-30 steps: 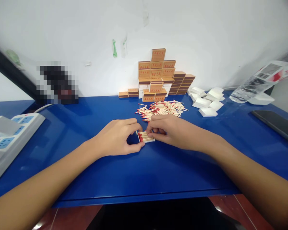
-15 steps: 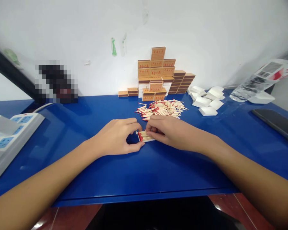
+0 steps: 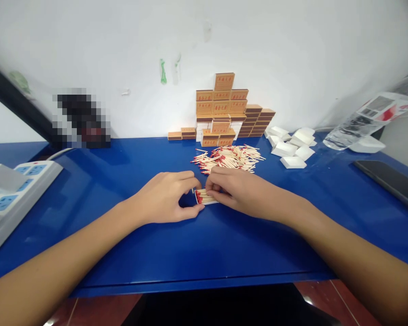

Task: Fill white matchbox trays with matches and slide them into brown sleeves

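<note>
A small white matchbox tray [image 3: 211, 203] lies on the blue table, filled with red-tipped matches [image 3: 201, 196]. Thumb and fingers of my left hand [image 3: 166, 197] grip the tray's left end from both long sides. My right hand [image 3: 241, 189] pinches at the matches over the tray's right part, covering that end. Its fingertips are pressed together on matches; how many is hidden. Just behind the hands spreads a loose heap of matches [image 3: 236, 158]. A single match rests by the tray's left corner, near my left fingertips.
Orange matchboxes [image 3: 221, 107] stand stacked against the wall, with more boxes [image 3: 255, 122] beside them. Several white trays [image 3: 292, 149] lie at the back right, near a plastic bottle [image 3: 352, 121] and a dark phone [image 3: 389, 181]. A power strip [image 3: 47, 170] sits at the left.
The camera view has tilted slightly. My left hand keeps its grip on the tray, and my right fingers have shifted a little over the matches.
</note>
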Tool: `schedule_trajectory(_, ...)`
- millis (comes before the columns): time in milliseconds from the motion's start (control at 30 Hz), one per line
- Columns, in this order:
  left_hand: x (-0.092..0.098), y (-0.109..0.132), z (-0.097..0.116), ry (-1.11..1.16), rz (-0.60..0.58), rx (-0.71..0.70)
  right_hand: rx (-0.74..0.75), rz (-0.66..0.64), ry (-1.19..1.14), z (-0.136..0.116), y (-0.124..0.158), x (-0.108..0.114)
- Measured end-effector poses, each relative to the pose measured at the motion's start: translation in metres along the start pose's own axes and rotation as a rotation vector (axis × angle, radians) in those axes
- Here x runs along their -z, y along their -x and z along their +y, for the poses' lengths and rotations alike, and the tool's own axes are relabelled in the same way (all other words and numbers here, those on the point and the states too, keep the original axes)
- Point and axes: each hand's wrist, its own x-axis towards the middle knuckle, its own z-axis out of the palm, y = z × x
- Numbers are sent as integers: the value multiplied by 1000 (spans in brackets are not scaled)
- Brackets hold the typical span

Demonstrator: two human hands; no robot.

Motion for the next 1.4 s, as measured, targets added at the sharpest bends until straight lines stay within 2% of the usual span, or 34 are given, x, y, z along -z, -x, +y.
schedule_trajectory(400,1,-1,0,-20,-6,30,-5,11,42,2,-2,-3)
schedule_trajectory(633,2,0,1,1,-4,30,14,41,-21,-2,0,0)
schedule_trajectory(1000,1,-2,1,-1,-8,30,38,-49,-39,1,1,6)
schedule_trajectory(1233,1,-1,1,5,-10,30,22,-29,-85,0,3,1)
schedule_trajectory(1400,2,-1,1,0,-7,25,15,-28,-38,-3,2,3)
